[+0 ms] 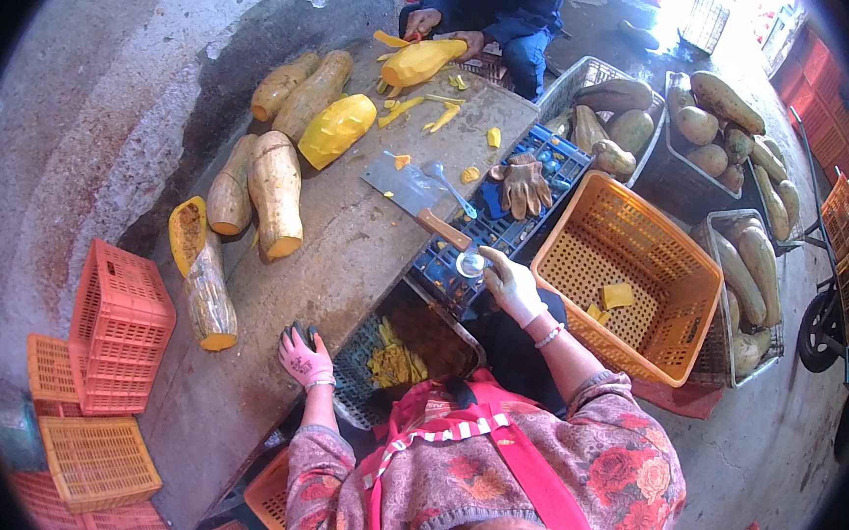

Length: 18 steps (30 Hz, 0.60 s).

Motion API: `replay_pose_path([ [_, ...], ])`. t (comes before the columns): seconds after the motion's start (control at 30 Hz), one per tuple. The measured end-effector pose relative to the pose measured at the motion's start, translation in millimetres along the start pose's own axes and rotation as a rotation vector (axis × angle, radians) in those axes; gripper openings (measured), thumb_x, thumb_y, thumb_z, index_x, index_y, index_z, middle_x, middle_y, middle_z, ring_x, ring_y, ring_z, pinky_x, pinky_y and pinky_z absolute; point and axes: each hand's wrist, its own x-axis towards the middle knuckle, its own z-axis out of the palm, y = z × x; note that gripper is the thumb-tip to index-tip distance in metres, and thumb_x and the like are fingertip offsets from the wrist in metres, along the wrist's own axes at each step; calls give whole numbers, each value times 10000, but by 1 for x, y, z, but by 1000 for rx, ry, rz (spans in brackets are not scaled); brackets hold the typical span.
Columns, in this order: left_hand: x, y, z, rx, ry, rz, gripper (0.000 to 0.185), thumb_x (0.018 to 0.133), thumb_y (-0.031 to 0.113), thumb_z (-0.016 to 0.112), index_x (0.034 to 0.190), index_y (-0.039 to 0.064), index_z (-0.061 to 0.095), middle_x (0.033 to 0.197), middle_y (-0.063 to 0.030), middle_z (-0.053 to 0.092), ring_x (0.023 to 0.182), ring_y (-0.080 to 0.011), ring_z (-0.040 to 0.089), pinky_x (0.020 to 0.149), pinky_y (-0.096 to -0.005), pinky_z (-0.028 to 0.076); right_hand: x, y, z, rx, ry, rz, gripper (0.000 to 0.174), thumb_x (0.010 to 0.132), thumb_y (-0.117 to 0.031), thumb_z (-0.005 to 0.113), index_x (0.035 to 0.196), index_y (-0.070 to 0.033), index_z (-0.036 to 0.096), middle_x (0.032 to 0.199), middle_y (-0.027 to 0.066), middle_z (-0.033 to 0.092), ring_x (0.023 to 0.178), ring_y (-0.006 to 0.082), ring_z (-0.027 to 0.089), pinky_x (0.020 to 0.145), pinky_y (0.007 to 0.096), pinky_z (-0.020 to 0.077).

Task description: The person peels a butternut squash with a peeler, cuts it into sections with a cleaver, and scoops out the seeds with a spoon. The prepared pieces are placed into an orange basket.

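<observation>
My left hand (306, 356), in a pink and black work glove, rests on the edge of the worn table (283, 285), fingers apart and nothing in it. In a white glove, my right hand (513, 284) holds a small clear round object (470, 263), perhaps a cup or lid, above the blue crate (454, 267). Just beyond it lies a cleaver (415, 190) with a wooden handle, and a light-blue spoon (448, 187) beside the blade. Several long pumpkins (276, 192) lie along the wall side, with a peeled one (338, 130) and a cut one (202, 272) showing its hollow.
Across the table a co-worker's hands hold a peeled pumpkin (422, 62) and a peeler. An orange basket (626, 279) with a few pieces stands at my right, pumpkin-filled crates (744, 287) past it. Brown gloves (524, 187) lie on the blue crate. Peelings (396, 359) fill a low crate.
</observation>
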Motion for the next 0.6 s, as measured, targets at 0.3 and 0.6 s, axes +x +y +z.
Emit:
replay_pose_path([
  [0.3,0,0,2,-17,14,-5,487,822,345,637,1188,30,574,1253,-180,548,1179,-351,490,1007,-482,365,0,-2,-3,15,-23,20,388,871,-179,568,1252,-118,528,879,177,670,828,354,655,731,424,516],
  [0.6,0,-1,2,-27,23,0,491,815,345,642,1188,33,575,1264,-176,545,1177,-348,494,1012,-479,364,-1,-3,-3,8,-38,39,390,871,-178,569,1254,-120,525,897,180,670,851,354,655,744,425,515],
])
